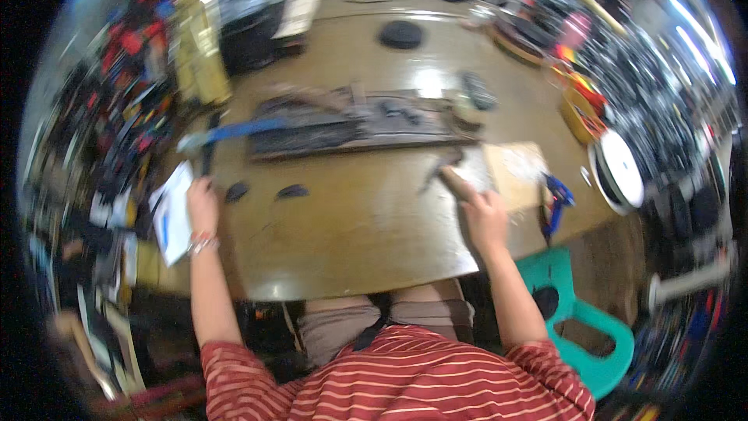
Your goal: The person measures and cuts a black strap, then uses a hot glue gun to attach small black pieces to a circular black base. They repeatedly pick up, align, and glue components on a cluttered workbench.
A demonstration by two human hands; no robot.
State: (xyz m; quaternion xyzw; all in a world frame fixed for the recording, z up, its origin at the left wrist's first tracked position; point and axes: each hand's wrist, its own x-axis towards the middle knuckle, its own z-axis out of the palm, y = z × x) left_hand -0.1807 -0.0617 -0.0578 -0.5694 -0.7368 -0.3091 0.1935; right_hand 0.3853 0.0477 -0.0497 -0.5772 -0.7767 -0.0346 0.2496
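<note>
My left hand, a bracelet at its wrist, is at the table's left edge, against a white sheet of paper with blue marks. A dark narrow strip lies just beyond its fingers. Blur hides whether they grip either one. On the right, my right hand is closed round a tool with a brown handle and a dark, smeared far end. Two dark half-round pieces lie between my hands. Behind them is a long dark board, with a blue strip reaching over its left part.
A tan square sheet lies right of my right hand, beside a blue-handled tool. A white spool and yellow basket line the right edge. A black round object sits farther back. A green stool stands right of me.
</note>
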